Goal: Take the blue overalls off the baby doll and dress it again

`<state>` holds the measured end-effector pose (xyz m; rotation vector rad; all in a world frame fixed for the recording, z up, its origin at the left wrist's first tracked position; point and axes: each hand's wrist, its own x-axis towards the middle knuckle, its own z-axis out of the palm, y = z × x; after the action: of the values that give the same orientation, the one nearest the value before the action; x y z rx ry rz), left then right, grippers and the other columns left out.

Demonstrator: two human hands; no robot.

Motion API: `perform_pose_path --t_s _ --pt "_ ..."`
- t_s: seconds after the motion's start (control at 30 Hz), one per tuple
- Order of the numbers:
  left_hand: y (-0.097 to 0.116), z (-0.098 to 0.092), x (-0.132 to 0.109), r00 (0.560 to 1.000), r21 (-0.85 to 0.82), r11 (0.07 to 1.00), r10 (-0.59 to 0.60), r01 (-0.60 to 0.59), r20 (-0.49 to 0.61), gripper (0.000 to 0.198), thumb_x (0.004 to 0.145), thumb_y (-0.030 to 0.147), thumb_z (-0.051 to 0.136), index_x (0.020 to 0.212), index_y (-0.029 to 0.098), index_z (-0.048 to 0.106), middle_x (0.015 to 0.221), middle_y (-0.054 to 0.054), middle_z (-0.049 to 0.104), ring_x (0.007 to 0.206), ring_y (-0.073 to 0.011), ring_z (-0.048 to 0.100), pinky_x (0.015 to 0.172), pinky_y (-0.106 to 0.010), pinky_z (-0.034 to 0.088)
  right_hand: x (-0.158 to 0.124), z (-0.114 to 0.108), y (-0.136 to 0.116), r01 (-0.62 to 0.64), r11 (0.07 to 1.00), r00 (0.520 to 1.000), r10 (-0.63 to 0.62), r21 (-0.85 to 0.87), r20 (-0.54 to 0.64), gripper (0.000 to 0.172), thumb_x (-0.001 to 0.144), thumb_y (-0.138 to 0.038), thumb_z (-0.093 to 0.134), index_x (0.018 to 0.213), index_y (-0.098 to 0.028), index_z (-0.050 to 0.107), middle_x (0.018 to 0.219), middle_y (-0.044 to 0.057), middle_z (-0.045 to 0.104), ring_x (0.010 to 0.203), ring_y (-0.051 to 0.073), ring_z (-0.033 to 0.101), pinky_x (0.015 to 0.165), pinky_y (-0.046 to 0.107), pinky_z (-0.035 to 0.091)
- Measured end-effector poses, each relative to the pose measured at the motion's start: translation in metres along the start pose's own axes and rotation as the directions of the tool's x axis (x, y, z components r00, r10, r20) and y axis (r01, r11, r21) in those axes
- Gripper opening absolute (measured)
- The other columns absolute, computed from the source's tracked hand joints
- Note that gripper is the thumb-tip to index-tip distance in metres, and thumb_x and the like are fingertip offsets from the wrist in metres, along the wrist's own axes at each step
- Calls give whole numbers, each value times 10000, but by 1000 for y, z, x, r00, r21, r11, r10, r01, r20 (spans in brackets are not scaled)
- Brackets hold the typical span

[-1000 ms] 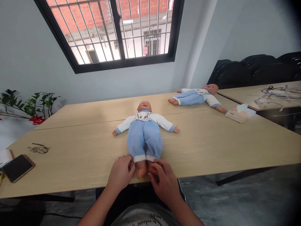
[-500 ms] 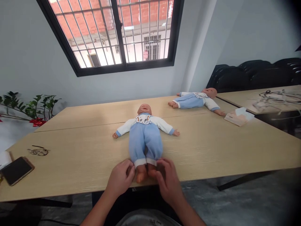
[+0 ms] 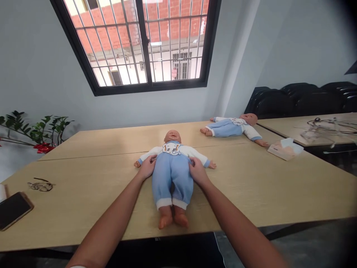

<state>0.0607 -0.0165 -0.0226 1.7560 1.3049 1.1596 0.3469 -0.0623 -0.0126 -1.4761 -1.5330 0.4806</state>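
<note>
A baby doll [image 3: 172,137] lies on its back on the table, feet toward me, arms spread. It wears a white top with an animal-face bib [image 3: 171,148] and light blue trousers [image 3: 172,171] with white cuffs. My left hand [image 3: 147,168] is at the left side of the waist, fingers closed on the trousers' edge. On the opposite side, my right hand [image 3: 198,172] pinches the trousers at the waist, just below the doll's sleeve. Some fingertips of both hands are hidden against the cloth. The doll's bare feet [image 3: 173,219] stick out near the table's front edge.
A second doll [image 3: 231,127] in similar clothes lies at the back right, beside an opened tissue pack [image 3: 285,149]. Glasses [image 3: 41,185] and a phone [image 3: 14,210] rest on the left. Cables [image 3: 331,126] lie on another table [image 3: 276,124]; black chairs [image 3: 304,100] stand behind.
Both hands have moved from the trouser cuffs up to the waist of the near doll, where they hold the cloth. The view has tilted up slightly.
</note>
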Motion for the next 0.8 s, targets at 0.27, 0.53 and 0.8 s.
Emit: perform_pose_path --t_s 0.27,0.53,0.8 --pt "-9 4 0 991 135 991 20 -2 -130 195 882 312 613 1008 182 684 1066 -104 715 1025 -251 646 996 -410 494 -3 -1 1 -76 984 994 61 -160 -94 131 893 -311 540 914 -216 627 864 52 648 810 227 582 765 336 439" --pt "-6 1 -13 989 91 994 -52 65 -137 337 958 454 520 1017 165 683 874 -73 743 762 -221 678 763 -362 551 -3 0 7 -93 993 994 88 -75 -57 235 908 -382 532 1044 -206 610 916 56 736 837 225 677 749 328 488" --pt "2 -14 -11 974 113 993 4 23 -228 366 984 378 432 1155 180 689 1103 -87 759 974 -226 699 875 -347 552 -5 -8 -1 -11 997 997 5 -77 -77 277 892 -286 468 1046 -183 674 1045 102 749 935 244 673 897 380 511"
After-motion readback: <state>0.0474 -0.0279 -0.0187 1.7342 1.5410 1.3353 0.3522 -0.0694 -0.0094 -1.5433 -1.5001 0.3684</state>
